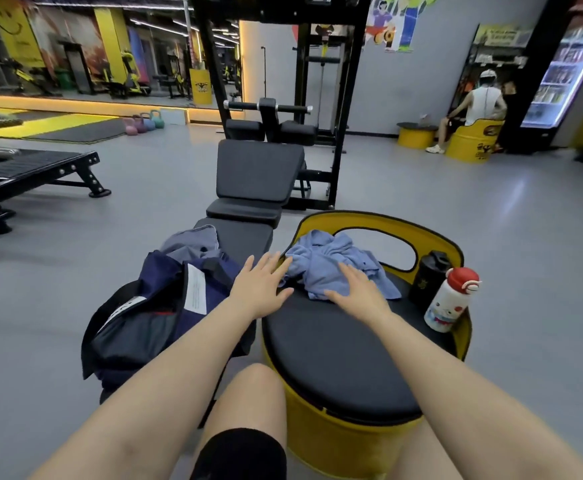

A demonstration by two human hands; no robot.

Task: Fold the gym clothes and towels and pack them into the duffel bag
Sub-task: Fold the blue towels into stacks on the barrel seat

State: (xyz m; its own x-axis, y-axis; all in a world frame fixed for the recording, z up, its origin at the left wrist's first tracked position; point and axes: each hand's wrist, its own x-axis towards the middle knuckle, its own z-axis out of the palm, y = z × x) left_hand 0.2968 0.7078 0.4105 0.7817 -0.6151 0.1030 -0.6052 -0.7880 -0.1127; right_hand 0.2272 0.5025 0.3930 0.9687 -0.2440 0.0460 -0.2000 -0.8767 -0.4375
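Lying open on the bench (245, 237) at the left, the navy duffel bag (151, 317) gaped, with a grey garment (193, 242) bunched at its far end. The left hand (260, 285) hovered with fingers spread, holding nothing, its fingertips at the left edge of the crumpled blue towel (331, 268) on the yellow drum seat (335, 362). The right hand (359, 292) lay flat and open on the towel's near edge. The towel looked soft, light and limp; pinching two corners would probably spread it best.

Crumpled blue towel (331, 268) beside open duffel bag (151, 317)
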